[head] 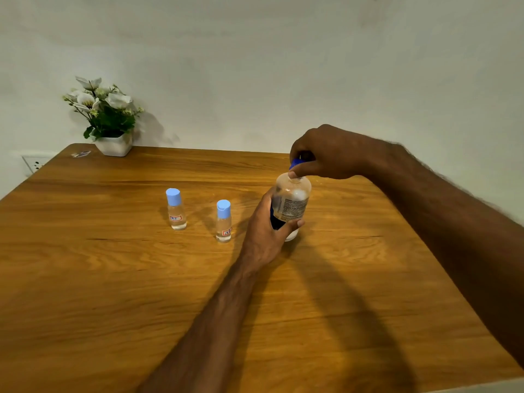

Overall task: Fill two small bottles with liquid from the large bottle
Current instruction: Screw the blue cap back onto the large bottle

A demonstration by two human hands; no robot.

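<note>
Our left hand [265, 231] grips the big bottle [292, 207] — our right hand [329, 154] pinches its blue cap [295, 163]; two small bottles [176, 208] stand capped nearby.

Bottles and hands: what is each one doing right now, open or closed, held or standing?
large bottle: held, tilted, dark blue cap gripped
left small bottle: upright, capped, untouched
right small bottle: upright, capped, untouched
left hand: grips large bottle's body
right hand: grips its cap

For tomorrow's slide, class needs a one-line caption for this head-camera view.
Left hand grips the large bottle while right hand grasps its blue cap; two small bottles stand capped.
</note>
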